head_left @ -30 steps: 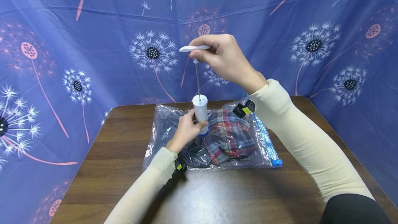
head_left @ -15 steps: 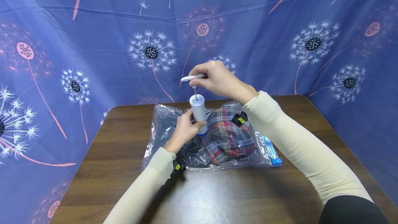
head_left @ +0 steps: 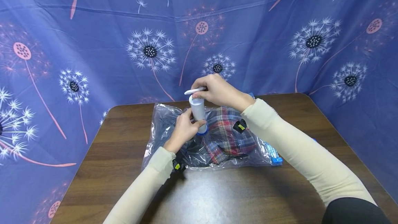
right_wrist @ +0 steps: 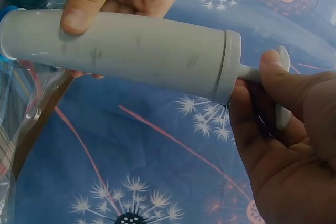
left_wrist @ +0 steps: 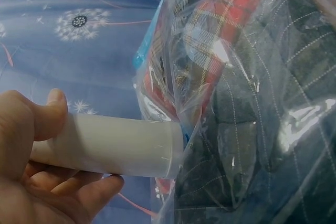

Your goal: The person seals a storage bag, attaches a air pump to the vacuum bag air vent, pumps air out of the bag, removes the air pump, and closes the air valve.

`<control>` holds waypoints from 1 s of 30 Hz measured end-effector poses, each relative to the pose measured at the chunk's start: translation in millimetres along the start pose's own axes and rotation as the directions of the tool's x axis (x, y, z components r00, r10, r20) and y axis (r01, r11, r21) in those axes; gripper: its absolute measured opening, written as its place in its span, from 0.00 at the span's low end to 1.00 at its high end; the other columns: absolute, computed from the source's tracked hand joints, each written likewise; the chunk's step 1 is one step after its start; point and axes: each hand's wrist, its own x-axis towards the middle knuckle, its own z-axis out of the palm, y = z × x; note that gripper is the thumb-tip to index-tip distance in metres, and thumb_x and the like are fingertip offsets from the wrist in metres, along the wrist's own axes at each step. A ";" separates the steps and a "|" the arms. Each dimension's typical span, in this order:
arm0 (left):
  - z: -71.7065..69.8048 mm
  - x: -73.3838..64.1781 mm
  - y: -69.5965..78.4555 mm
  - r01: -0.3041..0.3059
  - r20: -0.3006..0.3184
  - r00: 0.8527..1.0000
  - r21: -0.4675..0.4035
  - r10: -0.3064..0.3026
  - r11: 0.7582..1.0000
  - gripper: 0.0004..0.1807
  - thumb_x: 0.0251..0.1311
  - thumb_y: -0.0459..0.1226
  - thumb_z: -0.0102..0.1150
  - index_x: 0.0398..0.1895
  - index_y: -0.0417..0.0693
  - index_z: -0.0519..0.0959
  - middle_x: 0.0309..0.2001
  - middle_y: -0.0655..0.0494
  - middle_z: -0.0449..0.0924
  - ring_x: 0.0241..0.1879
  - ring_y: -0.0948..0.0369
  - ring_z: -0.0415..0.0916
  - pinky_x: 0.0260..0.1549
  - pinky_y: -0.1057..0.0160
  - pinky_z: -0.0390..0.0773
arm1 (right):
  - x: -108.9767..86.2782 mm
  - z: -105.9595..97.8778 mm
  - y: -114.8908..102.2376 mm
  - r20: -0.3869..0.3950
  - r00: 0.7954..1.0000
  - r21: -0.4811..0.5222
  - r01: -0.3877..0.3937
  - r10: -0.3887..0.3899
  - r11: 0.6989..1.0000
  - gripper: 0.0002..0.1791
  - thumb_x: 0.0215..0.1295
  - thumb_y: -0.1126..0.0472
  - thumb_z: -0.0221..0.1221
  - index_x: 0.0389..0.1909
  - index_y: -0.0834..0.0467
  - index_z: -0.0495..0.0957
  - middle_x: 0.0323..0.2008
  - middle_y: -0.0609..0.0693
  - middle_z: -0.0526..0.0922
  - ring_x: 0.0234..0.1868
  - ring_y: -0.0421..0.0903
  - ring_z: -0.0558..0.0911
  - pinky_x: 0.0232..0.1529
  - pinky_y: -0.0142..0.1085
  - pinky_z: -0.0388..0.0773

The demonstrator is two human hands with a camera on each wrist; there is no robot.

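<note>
A white hand pump (head_left: 198, 111) stands upright on a clear plastic storage bag (head_left: 164, 113), its base at a blue valve ring (head_left: 202, 129). My left hand (head_left: 185, 127) grips the pump's barrel low down, thumb across the front. At the top, my right hand (head_left: 214, 89) holds the pump's white T-shaped handle (head_left: 194, 90), which sits close above the barrel cap. In the right wrist view, only a short length of shaft (right_wrist: 248, 72) shows between cap and handle. Through the bag I see red plaid cloth (head_left: 230, 130) and dark pinstriped cloth (left_wrist: 252, 145).
The bag lies on a brown wooden table (head_left: 118, 148). A blue zip slider (head_left: 276, 160) sits at the bag's right front corner. Behind the table hangs a blue dandelion-print curtain (head_left: 109, 27). Each wrist carries a small black camera (head_left: 240, 126).
My right hand has pushed the pump handle down, from high above the barrel to just over its cap; the long rod has gone inside. My left hand keeps its grip on the barrel.
</note>
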 end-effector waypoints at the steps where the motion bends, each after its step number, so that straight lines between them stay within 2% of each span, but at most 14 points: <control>1: -0.5 0.1 0.2 0.000 -0.002 1.000 -0.002 0.000 1.000 0.24 0.59 0.36 0.75 0.57 0.39 0.79 0.51 0.42 0.86 0.51 0.50 0.86 0.48 0.54 0.87 | -0.1 0.5 0.2 -0.007 1.000 0.001 0.007 -0.007 1.000 0.08 0.69 0.60 0.67 0.45 0.59 0.87 0.41 0.52 0.91 0.38 0.44 0.88 0.41 0.38 0.86; 14: 0.1 0.6 0.8 0.006 -0.008 1.000 0.010 -0.006 1.000 0.24 0.59 0.37 0.75 0.56 0.39 0.79 0.51 0.42 0.86 0.51 0.50 0.86 0.48 0.53 0.87 | -1.5 1.0 0.0 -0.048 0.998 0.006 0.050 -0.050 0.999 0.09 0.69 0.60 0.66 0.45 0.60 0.87 0.42 0.53 0.91 0.41 0.45 0.88 0.43 0.38 0.86; 19: -0.1 0.8 0.7 -0.003 -0.013 1.000 0.017 0.003 1.000 0.23 0.59 0.37 0.75 0.55 0.38 0.80 0.49 0.41 0.87 0.50 0.49 0.86 0.48 0.52 0.87 | 0.0 -8.4 -6.6 -0.089 0.995 0.014 0.056 -0.054 0.998 0.10 0.69 0.60 0.65 0.46 0.59 0.87 0.42 0.51 0.90 0.39 0.45 0.88 0.42 0.39 0.84; 22: -1.1 0.8 1.2 -0.002 -0.014 1.000 0.018 0.002 1.000 0.23 0.58 0.37 0.75 0.54 0.38 0.80 0.49 0.41 0.87 0.49 0.49 0.86 0.47 0.52 0.87 | 2.9 -16.4 -13.9 -0.122 0.990 0.058 0.071 -0.064 0.996 0.12 0.69 0.61 0.66 0.50 0.60 0.85 0.41 0.52 0.90 0.39 0.45 0.88 0.42 0.38 0.85; 26: -1.8 0.5 1.5 0.008 -0.006 1.000 0.018 -0.008 1.000 0.24 0.58 0.38 0.76 0.55 0.38 0.80 0.49 0.41 0.87 0.50 0.49 0.86 0.47 0.52 0.87 | 8.6 -30.1 -27.2 -0.189 0.979 0.119 0.104 -0.081 0.987 0.14 0.68 0.63 0.66 0.53 0.63 0.83 0.40 0.53 0.90 0.39 0.43 0.89 0.42 0.34 0.86; 30: -1.4 0.0 1.3 0.017 0.005 1.000 0.008 -0.017 1.000 0.25 0.59 0.38 0.75 0.56 0.37 0.79 0.51 0.39 0.86 0.52 0.48 0.86 0.49 0.52 0.87 | 14.6 -47.1 -42.9 -0.272 0.954 0.090 0.155 -0.126 0.984 0.13 0.68 0.63 0.66 0.50 0.62 0.84 0.38 0.53 0.90 0.36 0.41 0.88 0.39 0.32 0.85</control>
